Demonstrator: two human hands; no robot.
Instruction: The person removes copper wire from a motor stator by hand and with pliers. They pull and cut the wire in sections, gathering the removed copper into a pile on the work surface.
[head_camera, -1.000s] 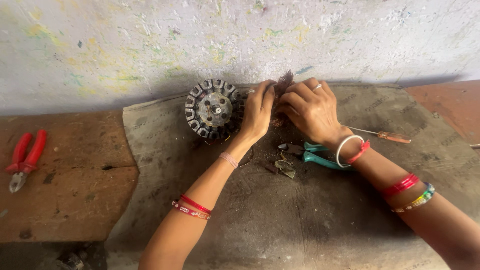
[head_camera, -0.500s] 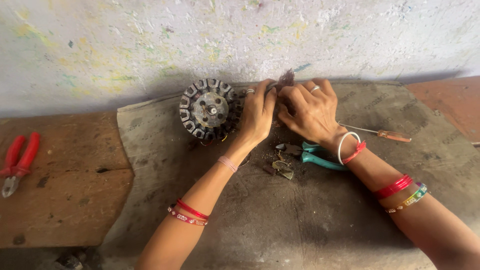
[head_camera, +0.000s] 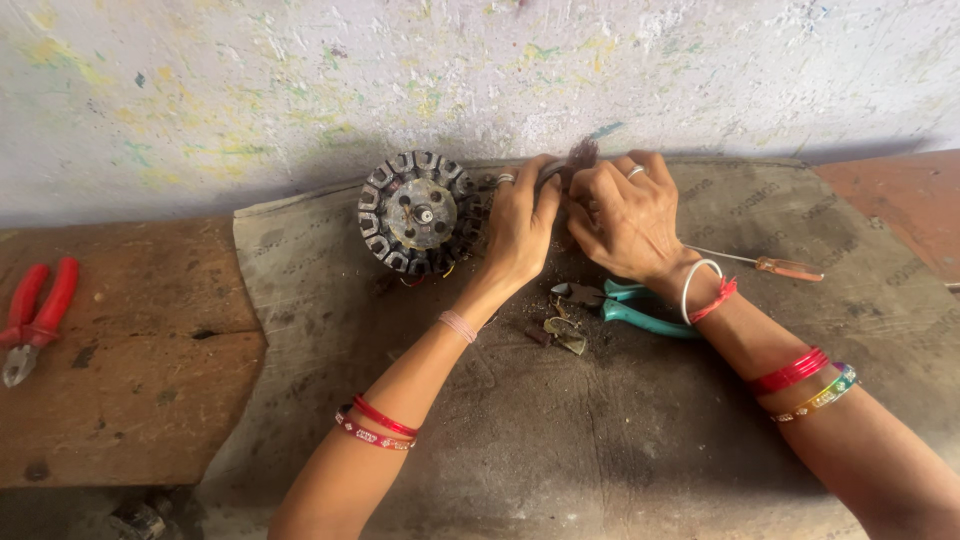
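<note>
While both hands meet near the wall, the left hand (head_camera: 520, 230) and the right hand (head_camera: 625, 215) pinch a small dark tuft of wire (head_camera: 580, 155) between their fingertips, each closed on it from its own side. The tuft stands just above the knuckles, close to the pale, paint-flecked wall (head_camera: 300, 80). Just beside the left hand lies a round motor core (head_camera: 420, 212) with slotted teeth around its rim and a metal hub in the middle; the left fingers reach past its right edge. All this rests on a grey mat (head_camera: 600, 440) spread over the counter (head_camera: 130, 380), whose worn brown wood shows to the left. Under the right wrist lie green-handled cutters (head_camera: 640, 312), and near them small scraps (head_camera: 562, 332) of metal. A screwdriver (head_camera: 770, 265) with an orange handle lies to the right of that wrist. Red-handled pliers (head_camera: 35, 315) sit well apart at the counter's left edge. Both forearms carry red and coloured bangles.
</note>
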